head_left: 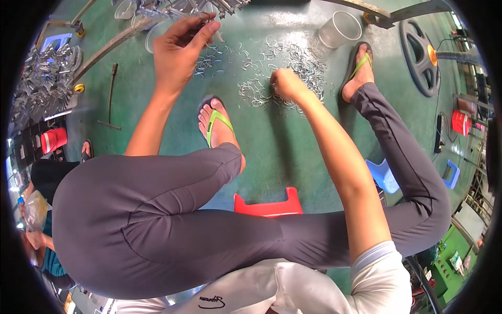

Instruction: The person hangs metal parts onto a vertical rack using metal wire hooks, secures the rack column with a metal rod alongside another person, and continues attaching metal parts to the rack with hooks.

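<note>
My left hand (180, 49) is raised at the top, beside a cluster of shiny metal parts (225, 6) on a rack. Its thumb and fingers are drawn together, and whatever lies between them is too small to make out. Down at the floor, my right hand (289, 85) is closed at the edge of a scattered pile of small curved metal hooks (311, 70). The fingertips point away from view, so what they pinch is hidden. A smaller patch of the same hooks lies nearer my left hand.
A clear plastic tub (340, 30) stands beyond the pile. My sandalled feet flank the hooks, and a red stool (269, 204) is below me. At left are more metal parts (49, 68) and a T-shaped rod (111, 97); a black wheel (420, 57) is at right. Another person sits far left.
</note>
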Demonstrator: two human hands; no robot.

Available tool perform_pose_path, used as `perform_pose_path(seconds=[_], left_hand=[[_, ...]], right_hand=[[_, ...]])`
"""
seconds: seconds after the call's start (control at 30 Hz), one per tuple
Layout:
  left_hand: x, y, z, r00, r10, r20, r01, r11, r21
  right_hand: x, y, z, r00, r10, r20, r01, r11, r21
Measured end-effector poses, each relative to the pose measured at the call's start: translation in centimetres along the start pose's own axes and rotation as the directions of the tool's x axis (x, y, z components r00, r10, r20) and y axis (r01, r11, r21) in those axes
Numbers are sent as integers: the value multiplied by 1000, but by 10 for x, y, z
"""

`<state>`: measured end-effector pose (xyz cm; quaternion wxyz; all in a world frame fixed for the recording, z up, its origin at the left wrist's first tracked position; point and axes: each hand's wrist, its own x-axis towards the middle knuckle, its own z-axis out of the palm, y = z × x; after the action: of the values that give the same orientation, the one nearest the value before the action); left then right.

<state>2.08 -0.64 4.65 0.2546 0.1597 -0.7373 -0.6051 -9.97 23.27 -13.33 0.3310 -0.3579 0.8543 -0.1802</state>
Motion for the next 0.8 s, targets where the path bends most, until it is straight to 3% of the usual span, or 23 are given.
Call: perform_pose_path(seconds=[0.03, 0.13, 0.2, 0.27, 0.4, 0.53, 0.63, 0.7, 0.73, 0.8], left_hand=[[-1, 0, 0, 1000, -3, -14, 3, 1000, -7], [-2, -2, 0, 999, 2, -45, -3, 1000, -11], [-2, -4, -2, 998, 2, -57, -1, 1000, 13], [-3, -2, -2, 998, -2, -67, 2, 1000, 3], [-5, 0, -3, 998, 3, -63, -2, 1000, 16], [-5, -3, -6, 999, 3, -49, -1, 999, 38], [-6, -5, -6, 998, 16, -56, -15, 1000, 11], [-7, -6, -6, 998, 10, -64, -9, 1000, 15], [-7, -5, -6, 998, 12, -65, -11, 1000, 19], [-8, -5, -5, 998, 20, -65, -18, 1000, 25]], right_hand=[[-1, 2, 1, 999, 8, -50, -7, 1000, 25], [-15, -3, 8, 1000, 29, 7, -29, 1000, -1], [-35, -19, 11, 999, -45, 30, 44, 999, 22], [-41, -14, 35, 984, -160, -77, 156, 986, -51], [-50, -30, 49, 979, -142, -145, 146, 989, 19], [-52, -33, 54, 962, -254, -101, 256, 967, 3], [-45, -21, 49, 947, -66, -315, 75, 997, 17], [-39, -11, 41, 871, 56, -488, -64, 998, 2], [-41, -6, 35, 861, 156, -483, -180, 984, -4], [-46, -2, 30, 855, 193, -481, -236, 971, -30]])
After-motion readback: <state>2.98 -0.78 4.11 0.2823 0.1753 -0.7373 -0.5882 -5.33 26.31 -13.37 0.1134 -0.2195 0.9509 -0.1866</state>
